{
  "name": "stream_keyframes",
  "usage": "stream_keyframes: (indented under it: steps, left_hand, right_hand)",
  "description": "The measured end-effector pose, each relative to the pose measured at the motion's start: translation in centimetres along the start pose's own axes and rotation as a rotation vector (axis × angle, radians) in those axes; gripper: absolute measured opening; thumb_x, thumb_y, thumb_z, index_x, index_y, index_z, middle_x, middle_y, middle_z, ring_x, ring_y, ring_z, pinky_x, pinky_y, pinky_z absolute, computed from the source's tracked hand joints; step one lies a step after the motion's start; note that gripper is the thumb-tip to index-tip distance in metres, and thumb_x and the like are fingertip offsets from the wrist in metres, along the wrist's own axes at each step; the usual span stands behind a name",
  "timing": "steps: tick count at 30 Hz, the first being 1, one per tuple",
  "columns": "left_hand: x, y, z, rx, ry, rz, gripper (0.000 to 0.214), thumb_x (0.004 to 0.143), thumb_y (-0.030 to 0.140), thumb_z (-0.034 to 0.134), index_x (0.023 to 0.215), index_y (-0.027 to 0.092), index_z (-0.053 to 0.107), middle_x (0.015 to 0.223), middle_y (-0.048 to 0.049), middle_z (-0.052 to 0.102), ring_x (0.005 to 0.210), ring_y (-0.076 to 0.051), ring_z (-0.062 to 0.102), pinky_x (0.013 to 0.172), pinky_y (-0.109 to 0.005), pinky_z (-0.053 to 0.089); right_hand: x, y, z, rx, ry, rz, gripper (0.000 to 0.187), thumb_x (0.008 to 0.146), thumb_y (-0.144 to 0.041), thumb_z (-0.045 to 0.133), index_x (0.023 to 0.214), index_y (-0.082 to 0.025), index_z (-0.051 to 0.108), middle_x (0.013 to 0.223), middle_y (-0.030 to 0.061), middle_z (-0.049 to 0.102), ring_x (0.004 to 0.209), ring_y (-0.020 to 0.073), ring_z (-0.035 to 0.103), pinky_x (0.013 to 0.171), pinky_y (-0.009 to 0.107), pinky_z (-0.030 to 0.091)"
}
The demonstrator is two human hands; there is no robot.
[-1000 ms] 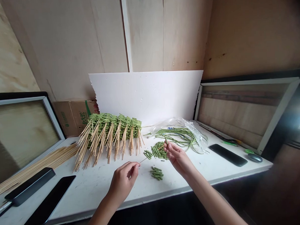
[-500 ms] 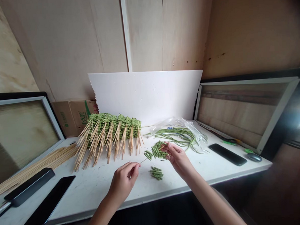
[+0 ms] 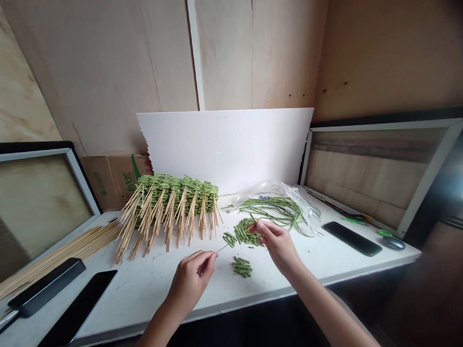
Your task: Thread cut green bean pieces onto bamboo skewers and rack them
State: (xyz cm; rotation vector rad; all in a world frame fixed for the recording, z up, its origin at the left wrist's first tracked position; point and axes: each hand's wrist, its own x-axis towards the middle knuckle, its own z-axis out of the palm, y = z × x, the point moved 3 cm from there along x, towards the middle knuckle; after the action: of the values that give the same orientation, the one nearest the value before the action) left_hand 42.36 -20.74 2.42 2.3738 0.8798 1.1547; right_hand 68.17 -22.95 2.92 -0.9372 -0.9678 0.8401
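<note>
My left hand (image 3: 193, 277) is closed in a pinch on one end of a thin bamboo skewer (image 3: 222, 247), which slants up to the right. The fingers of my right hand (image 3: 275, 240) are closed on a short green bean piece (image 3: 253, 218), close to the skewer's far end. Behind and below them lies a pile of cut bean pieces (image 3: 242, 233), partly hidden by my right hand. A smaller heap of pieces (image 3: 242, 266) rests nearer the table edge. To the left, a large stack of skewered beans (image 3: 179, 196) has its bare sticks pointing toward me.
Long uncut beans (image 3: 273, 207) lie by a clear plastic bag (image 3: 299, 201). Loose skewers (image 3: 66, 250), a black box-shaped device (image 3: 48, 286) and a dark flat panel (image 3: 80, 308) are on the left. A phone (image 3: 351, 238) and a mouse (image 3: 393, 243) sit right. A white board (image 3: 226, 148) stands behind.
My right hand has shifted slightly, and the green bean piece now shows above its fingertips. My left hand stays almost still with the skewer.
</note>
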Motion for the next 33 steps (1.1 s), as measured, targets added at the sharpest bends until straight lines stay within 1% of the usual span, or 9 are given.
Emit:
stream_keyframes:
  steps: [6,10,14,22,25,27,30,31,33]
  left_hand:
    - [0.0,0.2,-0.1,0.016,-0.001,0.028,0.03,0.104,0.029,0.048,0.09,0.018,0.072,0.073,-0.0044,0.065,0.06,-0.015,0.052,0.057,-0.024,0.041]
    - [0.0,0.2,-0.2,0.025,0.012,0.037,0.029,0.104,0.028,0.048,0.091,0.018,0.072,0.072,-0.0037,0.064,0.059,-0.014,0.05,0.057,-0.024,0.04]
    - [0.1,0.4,-0.3,0.032,0.01,0.036,0.029,0.104,0.027,0.048,0.09,0.018,0.072,0.071,-0.0032,0.062,0.059,-0.014,0.048,0.057,-0.025,0.038]
    - [0.0,0.2,-0.2,0.027,0.014,0.047,0.029,0.104,0.026,0.047,0.088,0.018,0.071,0.071,-0.0037,0.061,0.06,-0.014,0.049,0.058,-0.025,0.039]
    - [-0.1,0.3,-0.1,0.037,0.015,0.052,0.028,0.103,0.025,0.048,0.088,0.018,0.07,0.07,-0.0028,0.059,0.06,-0.014,0.049,0.058,-0.025,0.038]
    - [-0.1,0.5,0.0,0.042,0.014,0.063,0.029,0.103,0.024,0.048,0.087,0.018,0.071,0.068,-0.0021,0.058,0.058,-0.014,0.048,0.058,-0.025,0.038]
    - [-0.1,1.0,0.2,0.032,0.024,0.086,0.031,0.104,0.026,0.046,0.086,0.018,0.071,0.067,-0.0023,0.058,0.058,-0.014,0.049,0.058,-0.024,0.04]
    - [-0.1,1.2,0.2,0.023,0.034,0.093,0.032,0.104,0.027,0.046,0.087,0.018,0.071,0.067,-0.0028,0.059,0.058,-0.014,0.051,0.058,-0.024,0.042]
    - [-0.1,1.4,0.1,0.012,0.051,0.097,0.033,0.105,0.029,0.046,0.087,0.017,0.071,0.068,-0.0039,0.061,0.06,-0.015,0.053,0.059,-0.024,0.043]
  right_hand:
    - [-0.1,-0.1,0.2,-0.009,-0.012,-0.015,0.031,0.083,-0.054,0.076,0.084,-0.023,0.083,0.092,0.0097,0.079,0.086,0.026,0.069,0.061,0.032,0.044]
    - [-0.1,-0.2,0.2,-0.017,0.018,-0.041,0.027,0.081,-0.051,0.079,0.085,-0.025,0.083,0.09,0.009,0.079,0.081,0.0244,0.067,0.062,0.033,0.044]
    - [-0.1,-0.1,0.1,-0.004,0.021,-0.054,0.024,0.081,-0.048,0.08,0.088,-0.026,0.083,0.09,0.0089,0.079,0.082,0.0242,0.067,0.063,0.033,0.043]
    - [-0.2,0.2,0.3,0.011,0.009,-0.053,0.022,0.082,-0.046,0.08,0.088,-0.026,0.083,0.088,0.0079,0.078,0.078,0.0227,0.064,0.062,0.033,0.043]
    - [-0.3,0.6,0.5,0.023,0.025,-0.066,0.02,0.082,-0.045,0.079,0.087,-0.026,0.083,0.09,0.0073,0.078,0.076,0.0214,0.062,0.062,0.032,0.043]
    - [-0.7,1.1,0.8,0.015,0.041,-0.066,0.019,0.082,-0.044,0.08,0.085,-0.025,0.083,0.082,0.0056,0.075,0.073,0.0199,0.06,0.066,0.033,0.044]
    - [-1.3,2.0,1.4,0.009,0.061,-0.031,0.02,0.08,-0.044,0.082,0.086,-0.024,0.082,0.064,0.0005,0.067,0.065,0.0166,0.055,0.072,0.034,0.046]
    - [-1.4,2.3,1.5,0.012,0.065,-0.017,0.022,0.079,-0.044,0.083,0.086,-0.024,0.082,0.061,-0.0006,0.064,0.063,0.0161,0.054,0.073,0.034,0.046]
    - [-1.6,2.7,1.7,0.025,0.068,0.004,0.025,0.078,-0.045,0.084,0.088,-0.023,0.082,0.062,-0.0007,0.065,0.063,0.0162,0.055,0.074,0.035,0.046]
